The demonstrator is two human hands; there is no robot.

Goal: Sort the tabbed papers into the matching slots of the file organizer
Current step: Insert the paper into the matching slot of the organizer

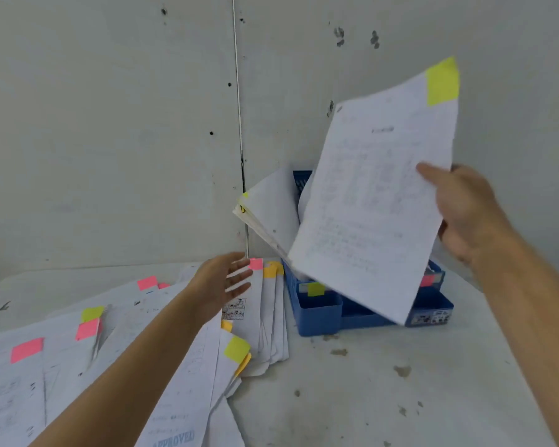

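Note:
My right hand [465, 211] holds a white printed sheet [368, 201] upright in the air by its right edge; a yellow-green tab sits at its top right corner. The sheet hangs in front of the blue file organizer [320, 314], which stands at the back of the table and holds a leaning bundle of filed papers [271, 214]. A yellow-green tab and a pink tab mark its front slots. My left hand [223, 285] hovers open, fingers spread, above the loose pile of tabbed papers [117, 359] on the left, with pink, yellow-green and orange tabs.
The white table [384, 391] carries some dark stains on its right half. A pale wall [110, 124] with a vertical seam rises directly behind the organizer and the pile.

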